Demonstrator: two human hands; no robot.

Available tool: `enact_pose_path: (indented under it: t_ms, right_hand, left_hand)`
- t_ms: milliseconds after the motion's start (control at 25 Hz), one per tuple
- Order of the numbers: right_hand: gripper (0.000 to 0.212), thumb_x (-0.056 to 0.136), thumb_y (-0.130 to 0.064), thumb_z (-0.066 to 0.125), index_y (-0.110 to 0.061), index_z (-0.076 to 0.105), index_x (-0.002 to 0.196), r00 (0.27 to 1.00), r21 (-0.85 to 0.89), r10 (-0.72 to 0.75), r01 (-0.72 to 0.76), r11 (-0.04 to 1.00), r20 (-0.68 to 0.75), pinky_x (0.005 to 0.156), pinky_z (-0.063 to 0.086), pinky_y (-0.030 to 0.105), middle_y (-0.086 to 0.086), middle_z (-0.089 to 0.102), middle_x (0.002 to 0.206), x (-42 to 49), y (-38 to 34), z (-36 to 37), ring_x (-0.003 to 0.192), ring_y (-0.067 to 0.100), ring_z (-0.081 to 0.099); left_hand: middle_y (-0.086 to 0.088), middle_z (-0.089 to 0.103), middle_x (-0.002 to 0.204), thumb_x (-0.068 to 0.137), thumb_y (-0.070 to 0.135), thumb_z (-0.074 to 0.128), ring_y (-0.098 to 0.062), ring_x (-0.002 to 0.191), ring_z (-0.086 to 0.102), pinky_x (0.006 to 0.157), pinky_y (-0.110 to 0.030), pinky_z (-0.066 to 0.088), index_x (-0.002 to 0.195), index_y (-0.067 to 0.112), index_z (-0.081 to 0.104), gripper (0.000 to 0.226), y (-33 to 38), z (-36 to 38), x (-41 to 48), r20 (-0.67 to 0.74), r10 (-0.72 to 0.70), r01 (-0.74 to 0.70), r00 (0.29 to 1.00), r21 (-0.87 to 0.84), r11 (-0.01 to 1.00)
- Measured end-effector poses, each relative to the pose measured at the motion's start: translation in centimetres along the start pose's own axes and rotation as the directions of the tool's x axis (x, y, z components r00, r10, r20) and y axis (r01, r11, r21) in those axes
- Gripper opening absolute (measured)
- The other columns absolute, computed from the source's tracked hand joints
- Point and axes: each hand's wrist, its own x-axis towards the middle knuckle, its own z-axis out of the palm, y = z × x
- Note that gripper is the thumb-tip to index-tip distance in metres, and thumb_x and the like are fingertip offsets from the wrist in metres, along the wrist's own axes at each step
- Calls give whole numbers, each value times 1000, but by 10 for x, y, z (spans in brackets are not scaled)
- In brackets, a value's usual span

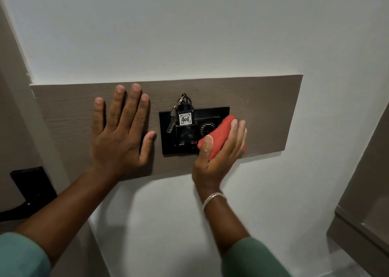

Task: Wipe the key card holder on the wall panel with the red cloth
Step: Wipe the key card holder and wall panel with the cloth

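Wiping was under way at the right side of the key card holder [194, 130].
The right hand [219, 150] clutched the folded red cloth [219, 139] against its lower right; the left hand [120, 133] lay flat and empty on the wall panel [263, 112]. The key tag [185, 119] side looked still to do.

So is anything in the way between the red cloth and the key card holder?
Yes, partly. The red cloth in the right hand already touches the black key card holder at its right side. On its left half, a key tag and key cover the face.
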Motion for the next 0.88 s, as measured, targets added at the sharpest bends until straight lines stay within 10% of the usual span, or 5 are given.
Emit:
enact_pose_path:
  t_ms: [240,600,880]
  right_hand:
    - [69,98,-53,40,-16,26,154,977,149,206,-196,969,-56,128,17,40,6,18,167,-42,-30,27,156,23,14]
    - [59,95,-39,45,-8,40,145,978,32,-210,210,977,-16,119,27,59,21,33,158,33,12,-3,150,33,31]
    - [56,92,-43,52,-10,50,137,575,94,-762,777,622,298,119,31,54,24,48,146,74,7,-16,144,41,38]
  left_hand:
    - [-15,19,163,94,43,40,-35,151,11,122,-52,0,156,7,19,74,0,-2,0,16,-14,15,1000,-45,999]
    - [-15,17,162,95,44,41,-36,149,16,122,-53,1,155,6,20,74,-1,1,-2,4,7,-7,1000,-9,1000]
    - [-14,15,162,95,44,40,-36,150,14,122,-52,0,155,6,20,75,-1,4,-1,-8,9,-9,1000,-11,1000]
